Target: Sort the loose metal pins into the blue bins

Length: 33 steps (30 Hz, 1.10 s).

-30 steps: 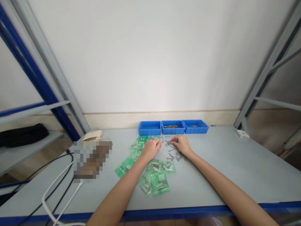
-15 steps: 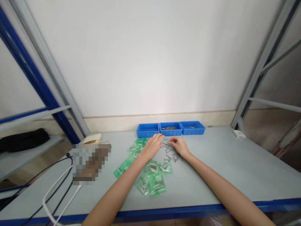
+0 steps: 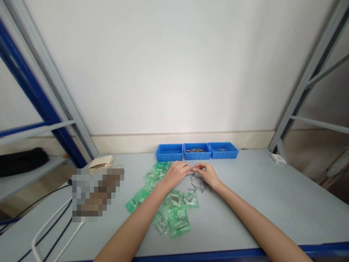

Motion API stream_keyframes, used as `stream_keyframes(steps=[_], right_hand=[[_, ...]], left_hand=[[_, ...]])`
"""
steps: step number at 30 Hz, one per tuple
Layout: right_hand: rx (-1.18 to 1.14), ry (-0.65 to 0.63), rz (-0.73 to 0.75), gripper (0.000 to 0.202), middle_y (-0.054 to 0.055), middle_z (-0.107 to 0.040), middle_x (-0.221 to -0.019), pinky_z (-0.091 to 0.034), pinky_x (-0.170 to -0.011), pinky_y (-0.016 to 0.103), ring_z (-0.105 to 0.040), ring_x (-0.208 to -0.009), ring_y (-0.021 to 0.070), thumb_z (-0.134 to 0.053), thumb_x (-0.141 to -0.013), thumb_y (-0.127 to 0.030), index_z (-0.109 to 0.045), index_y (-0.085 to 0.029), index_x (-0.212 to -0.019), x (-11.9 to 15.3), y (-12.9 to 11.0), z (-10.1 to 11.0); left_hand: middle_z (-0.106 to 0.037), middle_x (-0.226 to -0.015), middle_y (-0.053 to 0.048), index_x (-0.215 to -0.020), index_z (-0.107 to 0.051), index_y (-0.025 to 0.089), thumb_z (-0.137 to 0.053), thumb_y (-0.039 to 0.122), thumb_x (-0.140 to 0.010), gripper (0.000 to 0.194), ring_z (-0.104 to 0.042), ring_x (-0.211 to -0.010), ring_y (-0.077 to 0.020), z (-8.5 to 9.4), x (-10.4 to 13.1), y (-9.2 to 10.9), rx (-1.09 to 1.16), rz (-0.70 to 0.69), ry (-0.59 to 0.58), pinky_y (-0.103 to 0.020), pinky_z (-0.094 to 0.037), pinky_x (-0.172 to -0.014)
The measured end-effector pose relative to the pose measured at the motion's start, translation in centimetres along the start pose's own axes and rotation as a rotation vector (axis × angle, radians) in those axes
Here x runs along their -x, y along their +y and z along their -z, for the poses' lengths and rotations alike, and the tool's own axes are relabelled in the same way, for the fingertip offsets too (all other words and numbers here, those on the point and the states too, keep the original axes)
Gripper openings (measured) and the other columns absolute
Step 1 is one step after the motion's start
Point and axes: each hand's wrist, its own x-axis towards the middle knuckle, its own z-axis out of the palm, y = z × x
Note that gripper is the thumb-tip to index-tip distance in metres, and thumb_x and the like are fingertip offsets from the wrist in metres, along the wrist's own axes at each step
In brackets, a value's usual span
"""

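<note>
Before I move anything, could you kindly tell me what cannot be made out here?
All in the head view:
- What the left hand and right hand grip, if anything: too small.
- Some of the green bags: partly hidden by the left forearm.
- The number of loose screws: small and overlapping.
- Whatever is under the pixelated patch: masked.
- The black object's far end: cut off by the left edge.

You had no text, label or brand in view that could be read. No number or sign was legible to you either.
</note>
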Motion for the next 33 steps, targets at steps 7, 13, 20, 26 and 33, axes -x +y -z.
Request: stream_keyframes(steps=[7,13,20,26,33], right_hand=[[-0.046,-0.053,-0.003,0.025,0.005,-0.069,-0.072,-0.044,-0.073,0.029,-0.061,-0.07,0.0168,-0.057,-0.074,-0.038,-0.067,-0.016,-0.076,0.4,-0.9,0.2],[0.184,0.003,0.077,0.021,0.003,-0.069,-0.079,-0.042,-0.072,0.029,-0.06,-0.074,0.0172,-0.059,-0.076,-0.037,-0.07,-0.02,-0.082,0.8,-1.8,0.6],[0.399,0.003,0.149,0.025,0.003,-0.069,-0.078,-0.037,-0.075,0.028,-0.059,-0.073,0.0169,-0.051,-0.084,-0.037,-0.07,-0.022,-0.077,1.1,-2.6,1.1],[0.276,-0.054,0.089,0.032,0.0,-0.069,-0.072,-0.038,-0.07,0.025,-0.059,-0.069,0.0152,-0.045,-0.086,-0.037,-0.068,-0.02,-0.071,1.0,-2.6,1.2],[0.395,-0.077,0.155,0.025,0.002,-0.069,-0.083,-0.036,-0.073,0.026,-0.058,-0.072,0.0151,-0.047,-0.086,-0.038,-0.065,-0.021,-0.092,1.2,-2.6,1.2]], left_hand=[[-0.064,-0.076,-0.001,-0.082,-0.061,0.018,-0.042,0.032,-0.09,0.025,-0.058,-0.075,-0.0161,0.2,0.2,0.7,-0.032,0.043,-0.026,-0.028,-0.038,-0.07],[-0.066,-0.077,-0.002,-0.083,-0.061,0.018,-0.035,0.032,-0.093,0.032,-0.06,-0.076,-0.0157,0.7,0.1,1.2,0.037,0.149,-0.056,-0.027,-0.039,-0.072],[-0.066,-0.077,0.0,-0.097,-0.058,0.02,-0.044,0.039,-0.089,0.025,-0.061,-0.075,-0.0161,1.0,0.0,1.7,0.145,0.262,-0.04,-0.026,-0.041,-0.071],[-0.067,-0.086,-0.002,-0.093,-0.058,0.019,-0.042,0.029,-0.091,0.019,-0.061,-0.079,-0.0167,0.7,0.0,1.7,0.146,0.253,-0.068,-0.026,-0.042,-0.073],[-0.065,-0.069,0.001,-0.092,-0.055,0.019,-0.036,0.029,-0.092,0.021,-0.061,-0.07,-0.0155,0.9,-0.3,1.9,0.231,0.324,-0.113,-0.024,-0.041,-0.065]])
